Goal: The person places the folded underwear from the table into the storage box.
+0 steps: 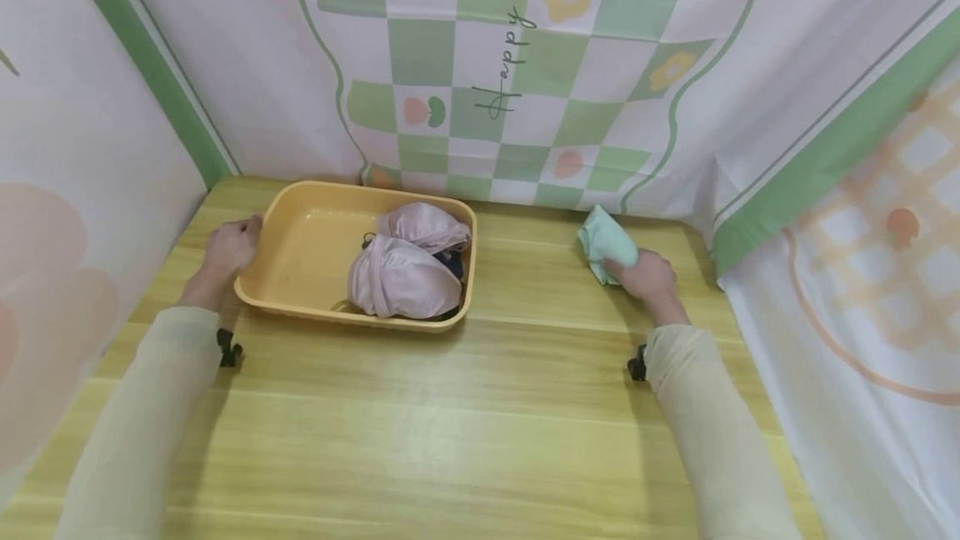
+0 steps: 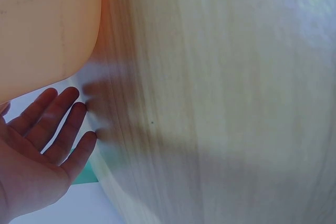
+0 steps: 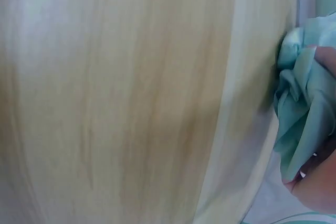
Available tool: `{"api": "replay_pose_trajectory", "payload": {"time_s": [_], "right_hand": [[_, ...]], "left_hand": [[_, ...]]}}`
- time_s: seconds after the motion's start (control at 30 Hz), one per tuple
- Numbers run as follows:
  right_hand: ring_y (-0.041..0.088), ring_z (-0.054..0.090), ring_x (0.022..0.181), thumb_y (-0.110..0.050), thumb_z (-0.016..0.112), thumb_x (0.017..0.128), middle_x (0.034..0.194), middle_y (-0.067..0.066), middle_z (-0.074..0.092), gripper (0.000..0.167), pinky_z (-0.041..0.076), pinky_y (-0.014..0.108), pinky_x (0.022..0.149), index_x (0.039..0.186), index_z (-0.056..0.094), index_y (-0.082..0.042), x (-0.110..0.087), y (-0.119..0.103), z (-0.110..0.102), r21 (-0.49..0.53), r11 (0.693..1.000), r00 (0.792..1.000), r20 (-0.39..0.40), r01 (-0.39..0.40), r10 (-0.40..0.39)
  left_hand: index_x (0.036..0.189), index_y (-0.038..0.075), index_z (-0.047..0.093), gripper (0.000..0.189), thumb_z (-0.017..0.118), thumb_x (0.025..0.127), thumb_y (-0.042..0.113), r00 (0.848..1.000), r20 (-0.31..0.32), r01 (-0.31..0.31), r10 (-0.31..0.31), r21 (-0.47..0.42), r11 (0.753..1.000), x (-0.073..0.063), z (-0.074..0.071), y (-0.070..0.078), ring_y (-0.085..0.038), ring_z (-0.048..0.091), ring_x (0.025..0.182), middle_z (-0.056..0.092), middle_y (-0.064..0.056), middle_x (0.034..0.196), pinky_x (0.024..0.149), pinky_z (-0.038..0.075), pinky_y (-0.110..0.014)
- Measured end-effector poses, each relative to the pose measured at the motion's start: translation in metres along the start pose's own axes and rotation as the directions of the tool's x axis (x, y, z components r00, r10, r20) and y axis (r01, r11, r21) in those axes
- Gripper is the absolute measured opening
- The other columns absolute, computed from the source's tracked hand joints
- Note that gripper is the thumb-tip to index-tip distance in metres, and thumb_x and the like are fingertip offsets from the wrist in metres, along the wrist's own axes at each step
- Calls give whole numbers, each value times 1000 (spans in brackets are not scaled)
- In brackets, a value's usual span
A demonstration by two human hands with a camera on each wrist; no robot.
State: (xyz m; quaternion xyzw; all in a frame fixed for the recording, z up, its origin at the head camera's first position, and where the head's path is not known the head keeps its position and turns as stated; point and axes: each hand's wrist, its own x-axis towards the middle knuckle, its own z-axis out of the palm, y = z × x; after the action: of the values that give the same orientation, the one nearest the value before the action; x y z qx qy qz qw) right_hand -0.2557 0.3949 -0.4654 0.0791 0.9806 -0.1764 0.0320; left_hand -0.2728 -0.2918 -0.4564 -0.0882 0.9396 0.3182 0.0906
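Against the outer left end of a yellow plastic tray [image 1: 288, 311] is my left hand [image 1: 231, 252]. In the left wrist view its fingers [image 2: 65, 129] are loosely extended and spread below the tray's corner, with the thumb mostly hidden. A shiny pale pink fabric bundle [image 1: 405, 277], in two rounded puffs, fills the tray's right half, with something dark partly hidden under it. Farther right, my right hand [image 1: 647, 277] grips a crumpled mint-green cloth [image 1: 606, 240] close over the table. The right wrist view shows its folds [image 3: 302, 98] bunched between thumb and fingers.
The wood-grain table [image 1: 420, 423] reaches back to a hanging green-and-white checked curtain [image 1: 495, 48]. Printed sheets hang along the left side [image 1: 97, 148] and the right side [image 1: 862, 298]. Tan sleeves cover both forearms.
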Motion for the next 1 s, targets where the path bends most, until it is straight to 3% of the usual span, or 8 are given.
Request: {"api": "replay_pose_trajectory", "payload": {"time_s": [0.2, 0.33, 0.67, 1.0], "right_hand": [[44, 65, 104, -69, 48, 92, 112, 26, 70, 72, 51, 57, 88, 106, 67, -1, -1, -11, -1, 36, 996, 996, -37, 81, -80], [43, 65, 106, -68, 49, 92, 115, 24, 70, 71, 50, 58, 92, 111, 67, -2, -4, -21, -4, 71, 991, 993, -60, 110, -106], [39, 66, 94, -63, 57, 91, 105, 24, 72, 65, 52, 55, 82, 107, 68, -1, -9, -41, -7, 106, 985, 986, -111, 133, -121], [39, 66, 92, -62, 60, 90, 102, 24, 72, 65, 52, 54, 80, 106, 67, 0, -12, -54, -8, 129, 980, 978, -162, 153, -131]], "left_hand": [[152, -3, 32, 84, 2, 102, 57, 1000, -8, -10, 10, 15, 1000, 0, 0, -1, -60, 30, 138, 32, -39, 151, 116, 28, -66], [152, -3, 32, 85, 2, 102, 58, 1000, -9, -13, 13, 14, 1000, 0, 1, -1, -60, 29, 138, 32, -39, 151, 116, 27, -66], [154, -2, 29, 85, 2, 101, 60, 1000, 9, 5, -5, -5, 1000, 0, 0, -1, -59, 27, 139, 29, -38, 153, 117, 26, -66], [154, -1, 29, 84, 3, 102, 59, 1000, 2, 5, -5, 0, 1000, 0, -1, -1, -60, 28, 139, 30, -38, 153, 117, 26, -66]]}}
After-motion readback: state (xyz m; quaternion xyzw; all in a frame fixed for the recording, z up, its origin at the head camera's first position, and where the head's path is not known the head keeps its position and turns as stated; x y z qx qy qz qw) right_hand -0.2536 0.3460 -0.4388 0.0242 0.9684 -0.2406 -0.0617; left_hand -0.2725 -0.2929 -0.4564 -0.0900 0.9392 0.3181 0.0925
